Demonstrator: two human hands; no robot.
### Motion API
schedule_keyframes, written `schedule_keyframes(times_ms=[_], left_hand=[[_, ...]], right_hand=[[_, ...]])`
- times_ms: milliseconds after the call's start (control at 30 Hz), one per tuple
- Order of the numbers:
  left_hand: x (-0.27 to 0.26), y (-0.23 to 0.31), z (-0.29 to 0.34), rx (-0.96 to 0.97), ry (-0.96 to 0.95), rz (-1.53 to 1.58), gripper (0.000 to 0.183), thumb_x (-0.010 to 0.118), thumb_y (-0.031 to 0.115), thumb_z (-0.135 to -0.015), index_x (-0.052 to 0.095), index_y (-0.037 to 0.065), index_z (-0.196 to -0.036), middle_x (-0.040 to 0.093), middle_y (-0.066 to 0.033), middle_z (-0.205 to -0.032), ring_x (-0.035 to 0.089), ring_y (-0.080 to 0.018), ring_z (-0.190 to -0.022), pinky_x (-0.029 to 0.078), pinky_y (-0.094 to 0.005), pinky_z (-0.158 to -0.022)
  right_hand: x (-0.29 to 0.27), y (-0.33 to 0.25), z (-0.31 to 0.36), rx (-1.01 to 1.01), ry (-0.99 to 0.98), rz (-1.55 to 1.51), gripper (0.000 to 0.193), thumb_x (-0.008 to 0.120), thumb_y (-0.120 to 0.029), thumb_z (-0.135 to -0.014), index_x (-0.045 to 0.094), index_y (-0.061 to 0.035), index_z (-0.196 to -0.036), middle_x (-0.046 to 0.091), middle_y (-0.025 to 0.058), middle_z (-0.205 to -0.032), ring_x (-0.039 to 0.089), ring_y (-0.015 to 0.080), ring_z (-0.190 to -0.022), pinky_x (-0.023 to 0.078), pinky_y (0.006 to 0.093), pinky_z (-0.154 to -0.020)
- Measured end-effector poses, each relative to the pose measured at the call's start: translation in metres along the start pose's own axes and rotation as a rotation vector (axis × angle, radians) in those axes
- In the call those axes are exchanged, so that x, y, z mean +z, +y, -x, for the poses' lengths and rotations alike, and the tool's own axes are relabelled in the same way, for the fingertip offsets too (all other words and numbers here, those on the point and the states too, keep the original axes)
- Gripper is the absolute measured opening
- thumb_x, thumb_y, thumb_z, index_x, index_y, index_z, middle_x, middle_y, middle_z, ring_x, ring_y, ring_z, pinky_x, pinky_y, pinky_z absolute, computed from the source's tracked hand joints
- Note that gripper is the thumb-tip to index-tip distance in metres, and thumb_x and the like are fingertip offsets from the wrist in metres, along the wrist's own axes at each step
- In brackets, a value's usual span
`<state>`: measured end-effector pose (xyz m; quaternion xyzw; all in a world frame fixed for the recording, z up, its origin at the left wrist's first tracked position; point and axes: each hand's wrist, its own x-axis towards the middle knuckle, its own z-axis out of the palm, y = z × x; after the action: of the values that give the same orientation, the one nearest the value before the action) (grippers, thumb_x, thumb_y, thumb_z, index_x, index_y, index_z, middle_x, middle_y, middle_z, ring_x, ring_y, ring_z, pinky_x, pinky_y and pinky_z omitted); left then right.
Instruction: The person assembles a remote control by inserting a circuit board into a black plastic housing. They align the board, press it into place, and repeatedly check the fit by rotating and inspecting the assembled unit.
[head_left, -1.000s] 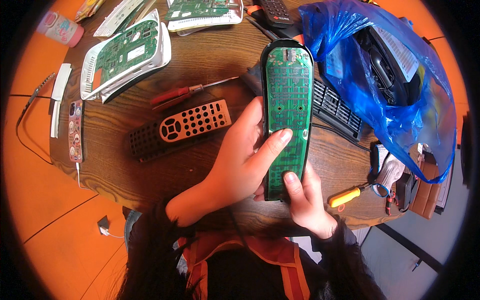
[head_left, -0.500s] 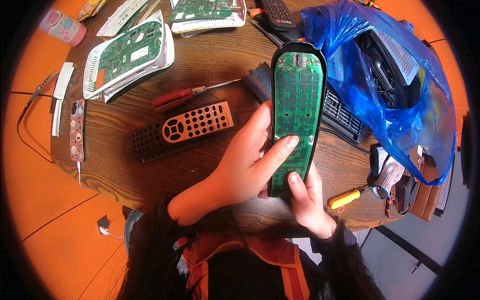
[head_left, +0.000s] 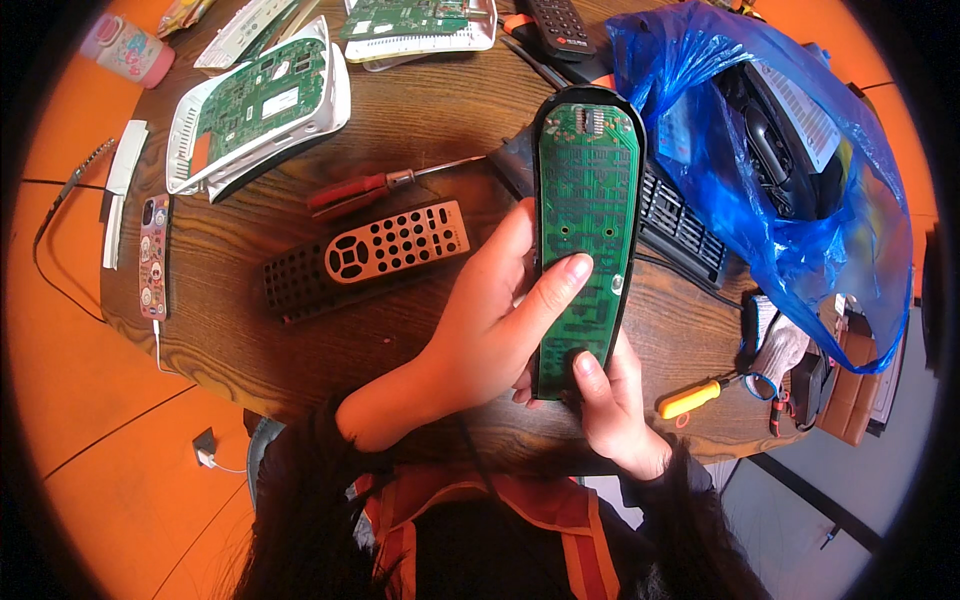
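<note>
A long green circuit board [head_left: 588,190] sits in a black remote control shell [head_left: 633,165], held upright above the table. My left hand [head_left: 495,310] grips its left side, the thumb lying across the board. My right hand [head_left: 612,405] holds the lower end, its thumb pressed on the board and the other fingers hidden behind. To the left, the remote's perforated front cover [head_left: 395,245] lies on the table, partly in shadow. A red-handled screwdriver [head_left: 365,190] rests just beyond that cover. Near my right hand lies a yellow-handled screwdriver [head_left: 690,398].
White casings with circuit boards [head_left: 255,110] stand at the far left. A blue plastic bag [head_left: 800,215] holding black devices fills the right side. A phone [head_left: 154,255] on a cable lies at the left edge, a black remote control [head_left: 560,28] at the back, a glove [head_left: 778,345] at the right.
The circuit board in its shell has shifted slightly left, both hands keeping their grip. Nothing on the table has been moved.
</note>
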<state>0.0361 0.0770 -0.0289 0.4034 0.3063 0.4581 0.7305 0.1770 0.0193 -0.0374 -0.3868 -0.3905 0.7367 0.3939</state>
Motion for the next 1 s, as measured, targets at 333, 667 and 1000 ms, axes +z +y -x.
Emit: schedule_keyframes(times_ms=[333,667,1000], left_hand=[[0.001,0.001,0.000,0.002,0.016,0.012,0.033,0.040,0.007,-0.088,0.033,-0.001,-0.119,0.055,-0.0117,-0.097,0.058,-0.0166,-0.083,0.047,-0.0279,-0.073],[0.003,-0.003,0.001,0.222,-0.066,-0.167,0.046,0.051,0.006,-0.083,0.030,-0.001,-0.124,0.046,-0.0114,-0.115,0.044,-0.0192,-0.110,0.034,-0.0333,-0.093],[0.006,0.000,0.007,0.032,0.154,0.393,0.035,0.059,0.019,-0.081,0.046,-0.002,-0.107,0.055,-0.0123,-0.099,0.057,-0.0199,-0.090,0.050,-0.0344,-0.079]], right_hand=[[0.002,0.000,-0.002,0.016,0.051,0.022,0.039,0.044,-0.002,-0.086,0.030,0.0001,-0.122,0.053,0.0106,-0.095,0.058,0.0162,-0.078,0.049,0.0267,-0.067],[-0.030,-0.034,-0.007,-0.626,0.479,1.250,0.043,0.052,0.012,-0.065,0.057,-0.0022,-0.105,0.061,0.0130,-0.100,0.058,0.0274,-0.092,0.044,0.0328,-0.083],[-0.039,-0.036,-0.009,-0.807,0.774,1.698,0.042,0.056,-0.001,-0.066,0.064,-0.0204,-0.102,0.055,0.0093,-0.101,0.050,0.0267,-0.094,0.041,0.0337,-0.081]])
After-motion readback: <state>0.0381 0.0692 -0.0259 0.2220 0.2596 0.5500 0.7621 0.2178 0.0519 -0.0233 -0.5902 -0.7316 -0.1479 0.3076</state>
